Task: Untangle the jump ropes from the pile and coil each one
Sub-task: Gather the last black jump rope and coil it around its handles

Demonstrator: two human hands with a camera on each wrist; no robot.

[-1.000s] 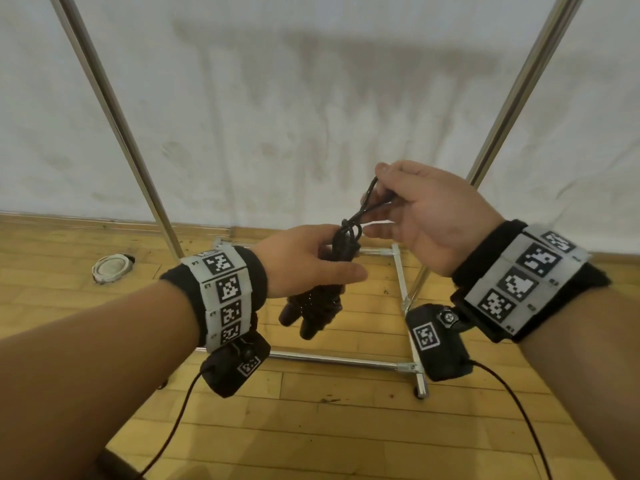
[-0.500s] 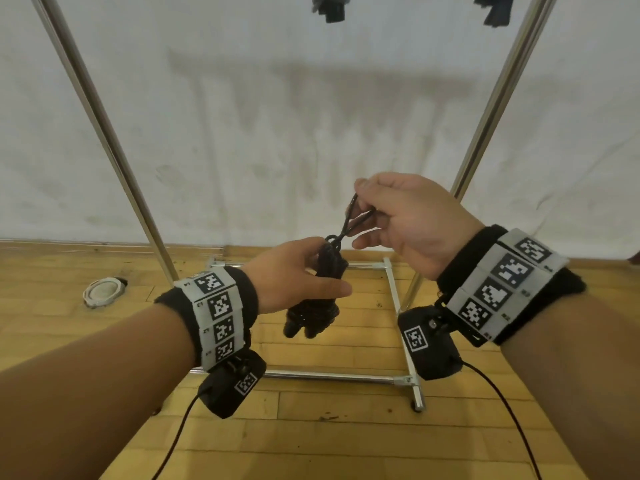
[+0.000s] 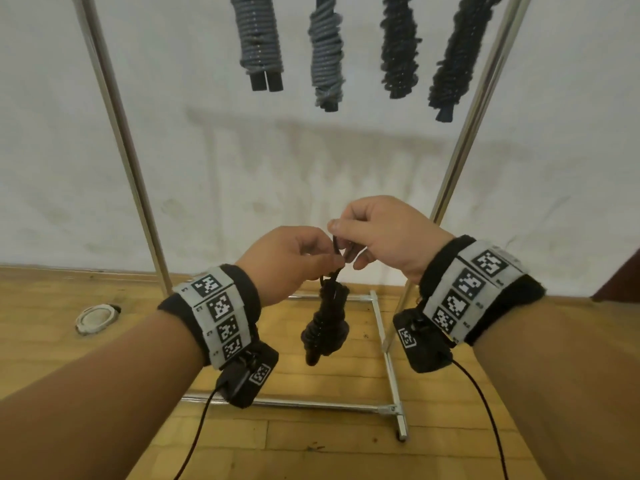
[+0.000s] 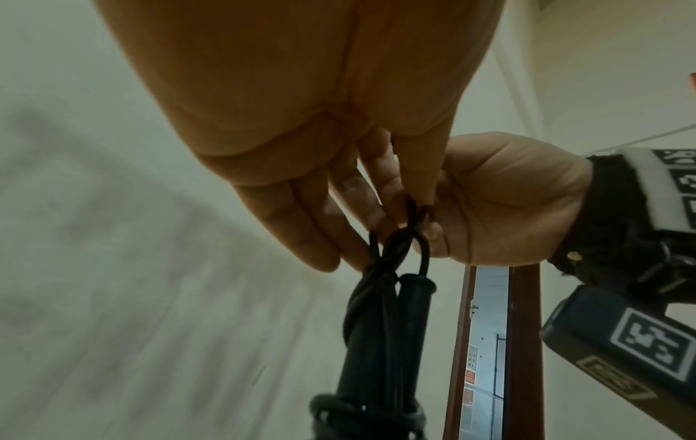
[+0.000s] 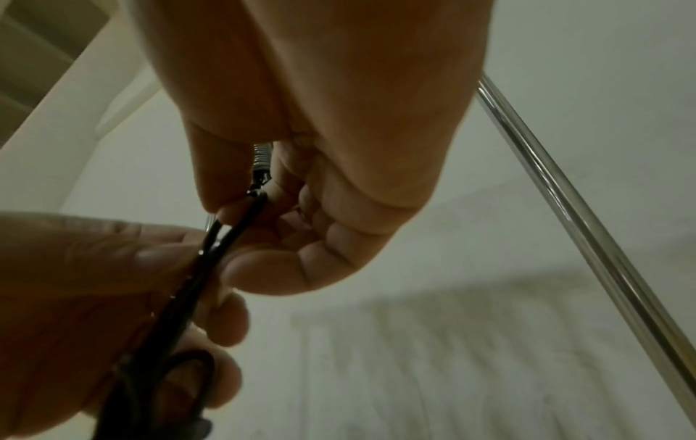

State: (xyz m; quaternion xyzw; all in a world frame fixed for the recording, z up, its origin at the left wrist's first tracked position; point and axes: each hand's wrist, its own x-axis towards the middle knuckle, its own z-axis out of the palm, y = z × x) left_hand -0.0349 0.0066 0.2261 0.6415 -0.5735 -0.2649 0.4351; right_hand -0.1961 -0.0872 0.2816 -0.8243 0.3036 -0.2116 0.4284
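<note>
Both hands meet in mid-air: the left hand (image 3: 287,261) and right hand (image 3: 384,237) each pinch the top loop of a coiled black jump rope (image 3: 325,327), their fingers (image 4: 380,184) clamped on the cord; the bundle dangles just below them.

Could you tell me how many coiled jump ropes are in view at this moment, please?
5. Four hang in a row at the top of the rack: two grey ropes on the left, two black ropes on the right. The fifth, a black bundle, hangs from both hands. Others may be out of frame.
</note>
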